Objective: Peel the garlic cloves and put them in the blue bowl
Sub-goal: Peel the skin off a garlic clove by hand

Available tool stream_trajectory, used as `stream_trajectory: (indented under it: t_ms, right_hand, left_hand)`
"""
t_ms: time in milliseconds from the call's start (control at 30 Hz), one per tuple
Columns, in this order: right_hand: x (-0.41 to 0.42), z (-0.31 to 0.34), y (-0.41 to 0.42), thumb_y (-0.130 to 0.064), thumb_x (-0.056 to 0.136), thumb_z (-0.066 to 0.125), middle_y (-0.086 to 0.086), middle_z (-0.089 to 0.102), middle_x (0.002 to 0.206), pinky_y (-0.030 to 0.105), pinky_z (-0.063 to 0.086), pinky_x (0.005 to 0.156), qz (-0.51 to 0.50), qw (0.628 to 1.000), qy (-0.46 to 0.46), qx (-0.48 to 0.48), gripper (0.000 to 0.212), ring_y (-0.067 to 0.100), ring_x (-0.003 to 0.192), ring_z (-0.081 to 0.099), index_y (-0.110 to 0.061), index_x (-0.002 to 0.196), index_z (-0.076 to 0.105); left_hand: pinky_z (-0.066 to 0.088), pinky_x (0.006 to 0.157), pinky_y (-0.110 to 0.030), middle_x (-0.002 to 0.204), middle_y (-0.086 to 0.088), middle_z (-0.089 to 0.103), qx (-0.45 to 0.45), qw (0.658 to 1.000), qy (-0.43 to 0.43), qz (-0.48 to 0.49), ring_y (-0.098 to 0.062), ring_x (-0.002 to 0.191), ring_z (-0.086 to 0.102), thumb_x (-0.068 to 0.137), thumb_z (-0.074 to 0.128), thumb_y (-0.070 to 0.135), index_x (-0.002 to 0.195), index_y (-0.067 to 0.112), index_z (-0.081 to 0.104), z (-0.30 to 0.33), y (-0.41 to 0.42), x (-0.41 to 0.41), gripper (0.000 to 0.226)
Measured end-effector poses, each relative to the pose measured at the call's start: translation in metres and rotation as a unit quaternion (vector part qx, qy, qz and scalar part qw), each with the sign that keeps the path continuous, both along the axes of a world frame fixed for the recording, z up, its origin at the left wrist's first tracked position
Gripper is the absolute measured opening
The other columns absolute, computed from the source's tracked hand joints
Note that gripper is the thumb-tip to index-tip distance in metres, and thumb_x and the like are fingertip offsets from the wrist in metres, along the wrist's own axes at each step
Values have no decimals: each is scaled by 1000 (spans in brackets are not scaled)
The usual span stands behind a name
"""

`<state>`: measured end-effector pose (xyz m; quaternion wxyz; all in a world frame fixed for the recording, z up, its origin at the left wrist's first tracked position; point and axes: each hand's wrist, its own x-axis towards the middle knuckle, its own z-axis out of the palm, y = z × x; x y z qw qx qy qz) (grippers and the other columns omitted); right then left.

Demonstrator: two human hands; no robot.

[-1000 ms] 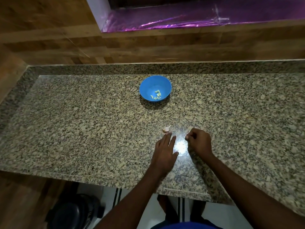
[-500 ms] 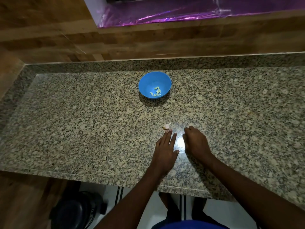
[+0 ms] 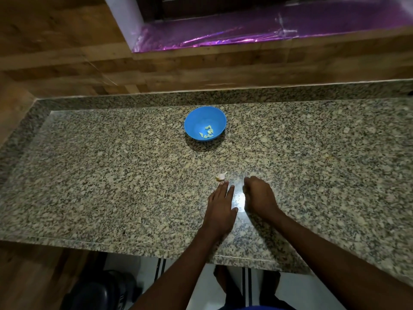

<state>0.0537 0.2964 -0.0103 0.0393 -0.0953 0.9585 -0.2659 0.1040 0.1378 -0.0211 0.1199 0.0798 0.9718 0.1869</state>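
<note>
1. Countertop of speckled grey-and-beige granite [image 3: 111, 175], polished, with a raised granite lip along the back edge; it carries everything listed below. A bright spot of reflected light lies on it between the two hands.
2. Wall of brown wood-look panels [image 3: 67, 52] behind the countertop, with a strip of shiny purple foil [image 3: 268, 30] lining the ledge above.
3. Left hand [image 3: 220, 209]: lies flat, palm down on the granite, fingers straight and close together, thumb out to the side. It holds nothing. Its fingertips [image 3: 224, 184] reach the near edge of the unpeeled clove; actual contact cannot be confirmed.
4. Right hand [image 3: 259, 195]: just beside the left, knuckles up, fingers curled under toward the surface. Whether anything is pinched beneath them cannot be told.
5. Round blue plastic bowl [image 3: 194, 121]: upright near the back centre of the countertop, well apart from both hands.
6. Peeled pale yellow-green garlic cloves [image 3: 207, 133]: a small loose cluster resting in the bottom of the blue bowl, toward its right side.
7. Unpeeled garlic clove, whitish with papery skin [image 3: 221, 176]: lies on the bare granite directly ahead of the left hand, between hand and bowl.
</note>
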Motion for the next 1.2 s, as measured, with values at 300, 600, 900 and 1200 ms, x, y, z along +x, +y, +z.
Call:
stream_trajectory:
  t_ms: [300,600,900,1200]
  right_hand:
    - [0,40,21,3,87,72,28,70,69,57,60,56,-218,853,-245,-407,9,43,62,71,6,78,73]
    - [0,58,33,-17,92,72,13,72,63,34,57,55,-72,924,-217,-306,23,28,51,68,0,76,69]
    - [-16,69,31,-8,95,42,1,40,54,18,20,34,-103,766,-450,-448,30,9,40,29,-12,66,51]
    - [-18,59,40,-7,102,46,7,56,59,17,33,38,-89,743,-453,-484,26,11,45,46,-5,81,60]
  left_hand:
    - [60,60,-39,78,-18,74,415,874,-89,238,-24,61,68,90,72,9,98,9,76,62,20,-28,10]
    - [59,77,-47,89,-26,74,499,806,-168,271,-28,73,68,81,82,9,89,3,78,61,25,-37,11]
    - [54,57,-21,77,-11,74,495,834,-114,216,-8,54,63,88,70,-7,87,-7,70,70,21,-45,1]
    - [54,57,-19,69,-8,72,529,792,-167,257,-9,56,64,89,68,-5,87,0,73,69,23,-51,7]
